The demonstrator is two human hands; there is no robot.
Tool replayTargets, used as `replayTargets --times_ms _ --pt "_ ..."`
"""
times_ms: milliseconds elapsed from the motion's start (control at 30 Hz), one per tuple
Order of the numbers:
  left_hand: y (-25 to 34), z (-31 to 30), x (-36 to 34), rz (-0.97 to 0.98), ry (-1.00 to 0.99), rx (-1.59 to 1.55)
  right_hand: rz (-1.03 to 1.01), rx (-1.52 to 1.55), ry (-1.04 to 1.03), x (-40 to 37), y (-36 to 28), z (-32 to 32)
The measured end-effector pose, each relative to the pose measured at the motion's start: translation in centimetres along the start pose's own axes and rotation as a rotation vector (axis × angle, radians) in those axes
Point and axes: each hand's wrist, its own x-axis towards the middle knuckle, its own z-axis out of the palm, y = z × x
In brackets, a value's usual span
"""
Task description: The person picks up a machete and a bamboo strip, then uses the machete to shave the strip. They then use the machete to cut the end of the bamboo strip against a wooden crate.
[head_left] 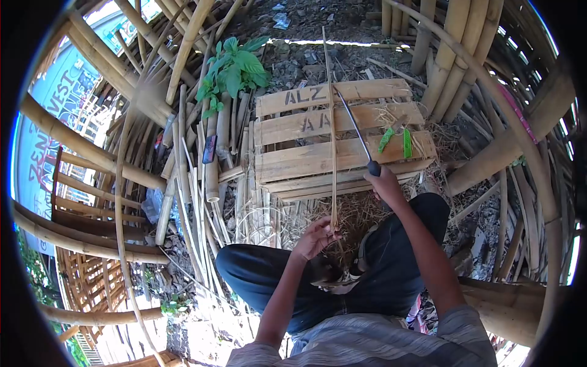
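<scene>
My left hand (pixel 315 237) is closed around the lower end of a long bamboo strip (pixel 334 147), near my lap. Its upper part lies across a slatted wooden crate (pixel 293 162) and reaches past the far edge. In my right hand (pixel 384 185) is the dark handle of a long, thin metal tool (pixel 357 125). The tool slants up and left over the crate, its tip right beside the strip. Two bright green pieces (pixel 407 143) rest on the right side of the crate, close to a small brown item (pixel 397 124).
Shavings (pixel 361 220) litter the ground between my crossed legs and the crate. A leafy plant (pixel 235 70) grows at the upper left, above a phone-like item (pixel 210 149) on bamboo. Bamboo poles (pixel 455 55) surround the spot, and loose sticks (pixel 192 208) lie to the left.
</scene>
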Motion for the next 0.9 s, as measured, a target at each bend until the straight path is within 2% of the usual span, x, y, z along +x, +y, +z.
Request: replayTargets --times_ms 33,100,233,300,433,533,600,800,867,900 --pt "-0.1 0.0 0.0 0.000 -0.012 0.012 -0.005 0.000 0.007 -0.5 -0.6 -0.5" --pt "-0.2 0.0 -0.1 0.002 -0.008 0.022 0.024 0.385 -0.095 -1.3 -1.3 -0.8" --pt "0.3 0.8 -0.6 -0.022 -0.009 0.086 -0.078 0.331 -0.039 -2.5 -1.9 -0.4" --pt "0.2 0.8 -0.7 -0.014 -0.025 0.096 -0.236 0.222 0.125 -3.4 -3.1 -0.3" --pt "-0.3 0.6 -0.6 0.015 -0.075 0.097 -0.352 0.319 0.036 -3.2 -2.6 -0.1" --pt "0.0 0.6 -0.5 0.018 -0.070 0.124 -0.318 0.267 0.001 -3.5 -2.5 0.3" --pt "0.1 0.7 -0.5 0.003 -0.068 0.141 -0.177 0.308 -0.087 -3.8 -2.5 0.5" --pt "0.5 1.3 -0.4 0.081 -0.020 0.031 -0.206 0.189 -0.103 -4.2 -2.6 0.3" --pt "1.2 1.6 -0.1 0.165 0.034 -0.073 -0.212 0.148 -0.098 -4.4 -2.8 0.4" --pt "1.9 3.0 -0.2 0.196 0.148 -0.047 -0.233 0.112 -0.095 -4.4 -2.8 0.6"
